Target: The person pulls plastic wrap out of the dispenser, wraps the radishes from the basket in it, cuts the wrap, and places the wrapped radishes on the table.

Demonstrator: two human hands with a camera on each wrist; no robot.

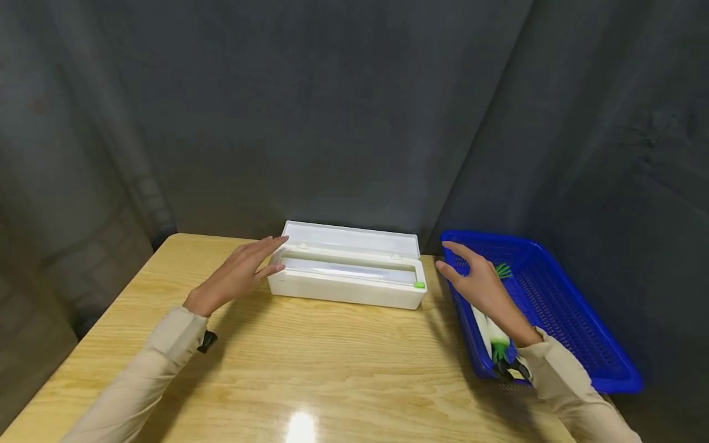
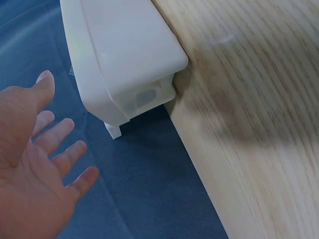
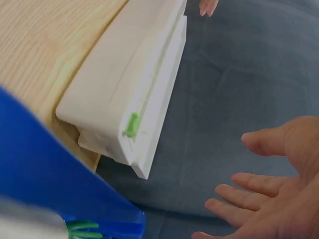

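Observation:
A long white box (image 1: 346, 294) stands near the table's back edge, its lid (image 1: 351, 240) raised and leaning back. Inside lies a shiny clear roll (image 1: 349, 269) that looks like plastic film, and a small green slider (image 1: 419, 285) sits at the front right corner. My left hand (image 1: 238, 271) hovers by the box's left end, fingers spread and holding nothing. To the right of the box, my right hand (image 1: 479, 283) is in the air over the basket's near-left side, also with nothing in it. In both wrist views the fingers are extended and apart from the box.
A blue plastic basket (image 1: 581, 326) stands on the right. White toy-like vegetables with green tops (image 1: 498, 335) lie along its left side, partly hidden by my right arm. Behind the wooden table (image 1: 332, 363) hangs a dark grey curtain (image 1: 310, 123).

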